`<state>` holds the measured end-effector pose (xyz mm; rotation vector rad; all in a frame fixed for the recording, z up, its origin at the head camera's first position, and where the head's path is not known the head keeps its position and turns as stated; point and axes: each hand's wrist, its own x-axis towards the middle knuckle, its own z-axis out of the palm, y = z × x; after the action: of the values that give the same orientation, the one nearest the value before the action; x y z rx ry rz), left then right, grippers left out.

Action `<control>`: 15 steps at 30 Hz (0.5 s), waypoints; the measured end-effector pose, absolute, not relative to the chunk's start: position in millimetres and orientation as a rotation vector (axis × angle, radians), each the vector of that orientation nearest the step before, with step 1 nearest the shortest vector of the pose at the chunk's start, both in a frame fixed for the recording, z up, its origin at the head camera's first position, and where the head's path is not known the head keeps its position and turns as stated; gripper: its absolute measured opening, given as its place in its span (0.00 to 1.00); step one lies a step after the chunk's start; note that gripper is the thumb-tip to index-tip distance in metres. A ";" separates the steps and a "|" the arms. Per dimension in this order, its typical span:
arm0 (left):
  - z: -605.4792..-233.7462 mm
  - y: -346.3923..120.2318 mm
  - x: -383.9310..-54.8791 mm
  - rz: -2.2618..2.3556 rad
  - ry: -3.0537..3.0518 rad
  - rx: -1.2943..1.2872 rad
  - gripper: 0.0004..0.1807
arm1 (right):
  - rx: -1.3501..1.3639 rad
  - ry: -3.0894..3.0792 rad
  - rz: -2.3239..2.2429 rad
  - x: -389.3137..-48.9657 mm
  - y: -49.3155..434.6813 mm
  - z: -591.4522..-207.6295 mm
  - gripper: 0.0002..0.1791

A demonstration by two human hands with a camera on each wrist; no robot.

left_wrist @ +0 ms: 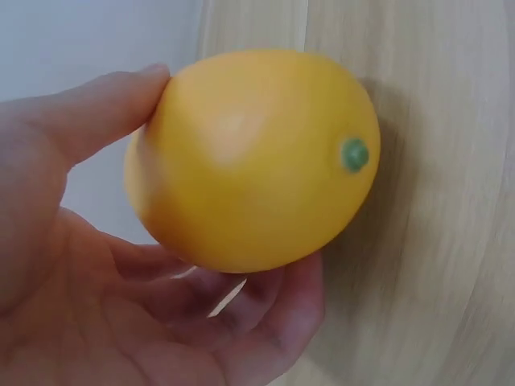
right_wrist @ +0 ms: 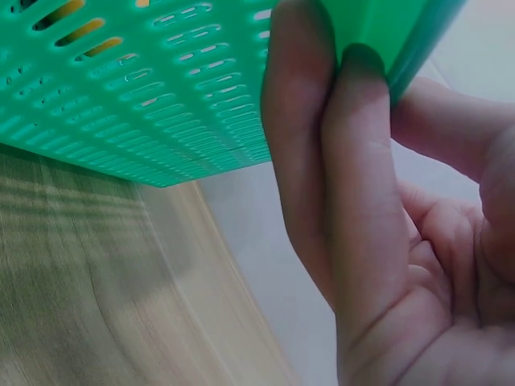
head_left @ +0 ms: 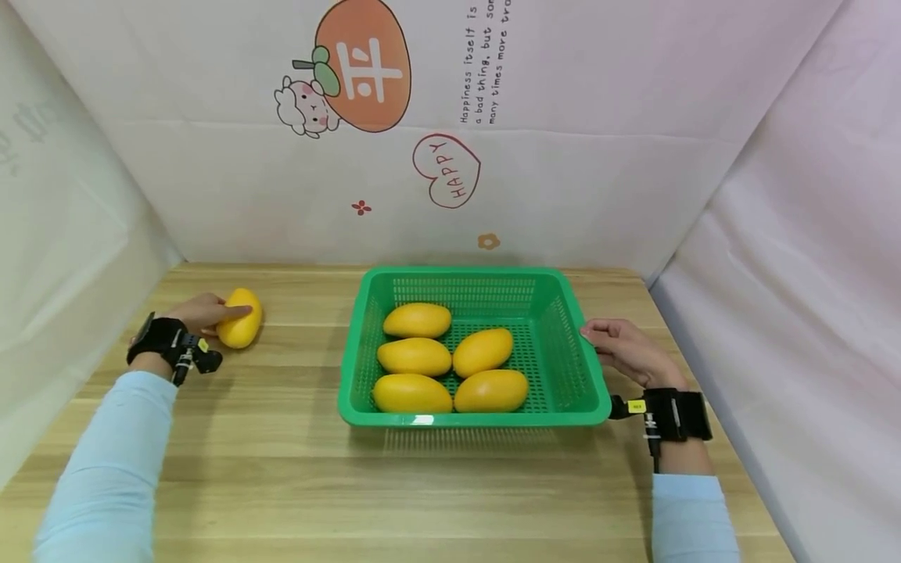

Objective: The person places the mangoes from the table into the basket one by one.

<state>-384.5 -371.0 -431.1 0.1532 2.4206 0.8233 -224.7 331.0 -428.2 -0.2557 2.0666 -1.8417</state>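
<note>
At the left of the table, my left hand point(head_left: 204, 312) grips a yellow mango point(head_left: 242, 319) between thumb and fingers. The left wrist view shows that mango point(left_wrist: 257, 161) close up, its green stem end facing right and the fingers curled under it. My right hand point(head_left: 629, 349) pinches the right rim of a green plastic basket point(head_left: 473, 419). In the right wrist view the thumb is on one side of the rim and two fingers point(right_wrist: 366, 201) on the other, against the slotted wall point(right_wrist: 193, 104). Several yellow mangoes point(head_left: 414, 356) lie inside the basket, mostly on its left and middle.
The wooden table point(head_left: 450, 493) runs up to a white printed cloth point(head_left: 563, 188) at the back. More white cloth hangs along the left and right sides. Wrist straps with small cameras point(head_left: 206, 358) sit on both arms.
</note>
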 end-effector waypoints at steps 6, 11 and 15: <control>-433.8 -364.3 -377.2 0.852 2.385 0.131 0.28 | -0.250 2.042 -1.853 -224.2 330.4 -429.2 0.23; -430.0 -359.6 -376.3 0.886 2.392 0.128 0.40 | -0.245 2.063 -1.838 -224.7 330.4 -428.3 0.23; -426.5 -357.7 -376.8 0.893 2.396 0.111 0.45 | -0.242 2.085 -1.823 -225.6 330.0 -426.6 0.21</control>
<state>-376.8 -357.7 -426.5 0.1108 2.3958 0.8929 -225.6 330.0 -426.6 -0.2419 2.0851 -1.8234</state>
